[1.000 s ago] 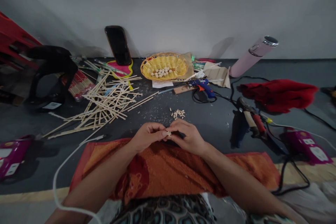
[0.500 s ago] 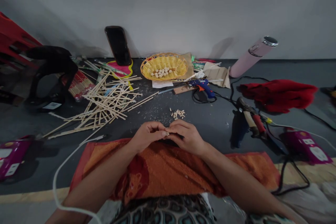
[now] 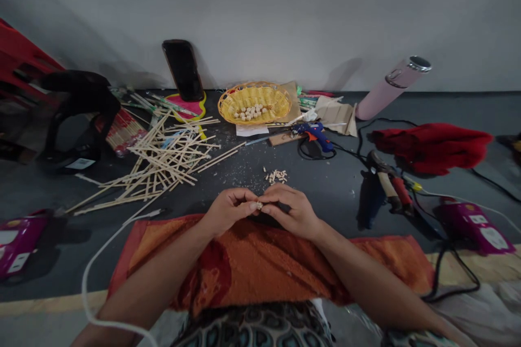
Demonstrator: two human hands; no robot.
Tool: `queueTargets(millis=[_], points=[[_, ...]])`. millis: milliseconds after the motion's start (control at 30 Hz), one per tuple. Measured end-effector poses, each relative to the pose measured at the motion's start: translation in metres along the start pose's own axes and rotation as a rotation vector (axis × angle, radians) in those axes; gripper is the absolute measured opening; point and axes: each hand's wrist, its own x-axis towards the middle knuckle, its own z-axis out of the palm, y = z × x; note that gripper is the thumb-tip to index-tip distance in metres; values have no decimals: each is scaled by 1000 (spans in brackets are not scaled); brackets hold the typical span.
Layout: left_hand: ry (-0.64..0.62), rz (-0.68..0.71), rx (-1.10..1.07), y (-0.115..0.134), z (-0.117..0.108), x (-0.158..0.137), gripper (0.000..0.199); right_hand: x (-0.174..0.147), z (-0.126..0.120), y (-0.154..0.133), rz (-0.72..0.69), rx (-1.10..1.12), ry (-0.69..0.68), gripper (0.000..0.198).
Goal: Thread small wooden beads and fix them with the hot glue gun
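Between the fingertips of both hands is a small pale wooden piece, mostly covered by the fingers. My left hand pinches it from the left, thumb on the near side. My right hand meets it from the right with thumb and forefinger closed on it. Just beyond the hands lies a little heap of short cut wooden sticks on the dark table. Farther back, a yellow woven basket holds several small pale wooden clusters. An orange towel is spread beneath my wrists.
Long thin sticks lie piled to the left, near a propped phone. A blue glue gun rests behind the heap. Pliers, a red cloth and a pink flask stand or lie right. A white cable crosses the left forearm.
My right thumb and fingers have shifted slightly around the small piece, so more of it shows. The left hand stays almost where it was.
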Motion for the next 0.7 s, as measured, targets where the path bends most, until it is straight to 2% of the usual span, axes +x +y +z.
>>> queueTargets(millis=[233,567,700], points=[[-9,-27,-41,-2,0,1,20,2,-2,-2,53,105,15,12],[-34,-23,-47,1,2,1,18,3,1,-4,124,-37,-66,13],[4,-35,-79,0,1,1,19,0,0,-4,231,-23,-66,17]])
